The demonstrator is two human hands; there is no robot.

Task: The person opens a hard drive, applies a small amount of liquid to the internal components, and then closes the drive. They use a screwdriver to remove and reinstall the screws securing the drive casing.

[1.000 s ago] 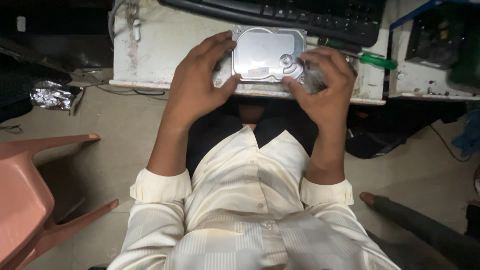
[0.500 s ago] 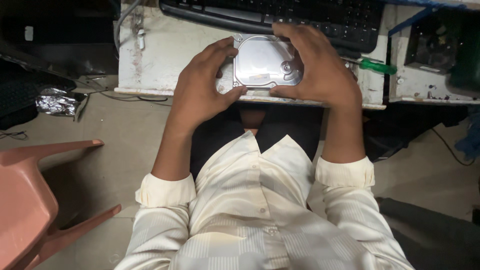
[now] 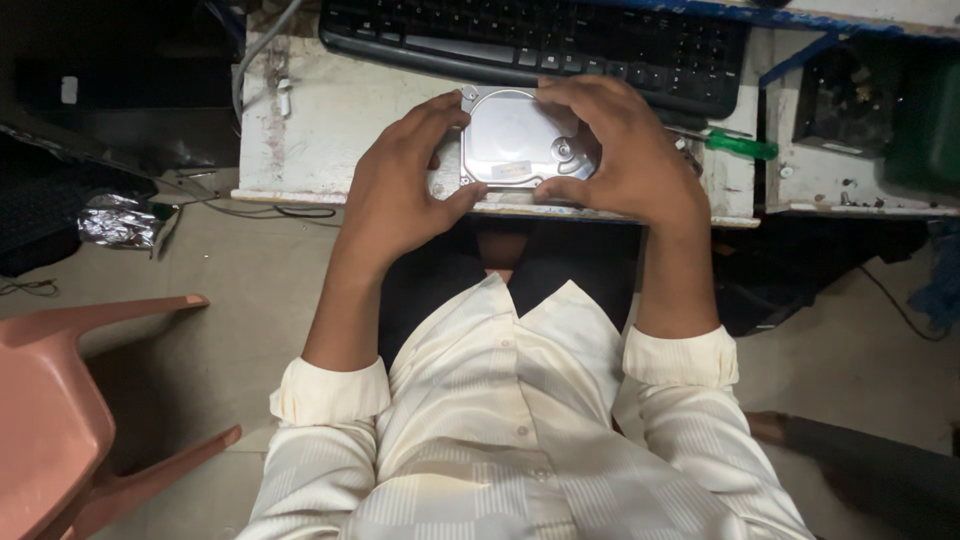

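One silver hard drive (image 3: pixel 515 140) lies flat at the near edge of the white table (image 3: pixel 340 130), its metal lid still on and no tool at it, so any opening looks not yet begun. The left hand (image 3: pixel 400 185) clamps its left side, the right hand (image 3: pixel 625 150) its right side and top. Counted: one black keyboard (image 3: pixel 540 40), one green-handled screwdriver (image 3: pixel 735 145), one pink plastic chair (image 3: pixel 60 410)

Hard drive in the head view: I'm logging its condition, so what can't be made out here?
- Hard drive: right side hidden under the right hand; left edge behind the left hand fingers.
- Its underside: faces the desk.
- Screwdriver: tip hidden by the right hand.
- Keyboard: cut off by the top edge.
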